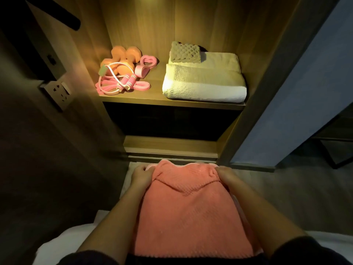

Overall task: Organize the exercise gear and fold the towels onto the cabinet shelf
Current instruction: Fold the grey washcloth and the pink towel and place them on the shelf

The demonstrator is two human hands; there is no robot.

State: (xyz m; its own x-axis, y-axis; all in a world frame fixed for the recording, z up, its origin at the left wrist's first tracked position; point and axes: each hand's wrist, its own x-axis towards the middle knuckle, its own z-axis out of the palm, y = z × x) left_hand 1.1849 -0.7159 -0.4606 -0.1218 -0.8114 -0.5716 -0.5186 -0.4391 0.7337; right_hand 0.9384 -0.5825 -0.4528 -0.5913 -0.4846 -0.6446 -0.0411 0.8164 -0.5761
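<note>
1. Coral towel [191,207]: spread low in front of the person, between the forearms and well below the lit cabinet shelf [172,103]. It looks soft, light and limp, so it will likely sag wherever it is unsupported.
2. Hold: the left hand [142,175] and right hand [227,175] are apart, each with fingers curled on a far corner. Corners and edges seem the best places to grip for a square fold.
3. Shelf, right side: a folded white towel [204,87] with a small grey cloth [185,52] on top.
4. Shelf, left side: orange dumbbells [124,54] and a pink jump rope [118,83], touching.
</note>
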